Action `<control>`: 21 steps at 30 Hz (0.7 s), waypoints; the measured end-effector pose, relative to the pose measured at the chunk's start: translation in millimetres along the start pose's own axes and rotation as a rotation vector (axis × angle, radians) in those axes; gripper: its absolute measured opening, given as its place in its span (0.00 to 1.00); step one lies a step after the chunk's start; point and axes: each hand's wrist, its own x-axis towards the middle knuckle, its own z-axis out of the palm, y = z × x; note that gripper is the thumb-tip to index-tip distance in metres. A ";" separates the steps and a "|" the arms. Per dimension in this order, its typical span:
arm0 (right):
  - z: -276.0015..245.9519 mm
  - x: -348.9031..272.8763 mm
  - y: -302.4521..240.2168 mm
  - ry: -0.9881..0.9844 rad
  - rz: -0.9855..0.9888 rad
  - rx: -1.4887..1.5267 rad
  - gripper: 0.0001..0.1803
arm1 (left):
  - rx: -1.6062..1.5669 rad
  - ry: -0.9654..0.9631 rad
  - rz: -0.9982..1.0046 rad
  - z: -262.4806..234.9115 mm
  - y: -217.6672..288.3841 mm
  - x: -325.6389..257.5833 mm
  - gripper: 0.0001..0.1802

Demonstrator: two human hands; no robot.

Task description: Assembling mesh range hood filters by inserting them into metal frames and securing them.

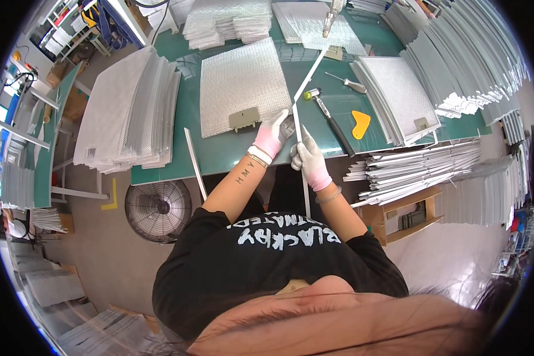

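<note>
Both my hands wear white gloves with pink cuffs and grip a long, thin white metal strip (298, 124) over the front edge of the green table. My left hand (273, 133) is closed around the strip near a kink or joint in it. Just below, my right hand (310, 159) pinches the same strip, whose lower end runs down toward my body. Its upper part slants far right, toward a hanging tool (331, 24). Left of the strip lies a silver mesh panel (243, 77) with an olive-grey clip (244, 118) on its near edge.
Right of the strip lie a black-handled mallet (333, 123), a screwdriver (355, 86) and a yellow scraper (360, 124). Panel stacks stand at left (130, 107) and right (397, 98). A floor fan (158, 210) and a cardboard box (397, 216) are below the table (184, 148).
</note>
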 end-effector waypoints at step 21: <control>-26.4 98.8 -54.1 -0.108 0.108 -0.455 0.10 | 1.085 -0.001 0.479 -4.1 72.1 -146.0 0.16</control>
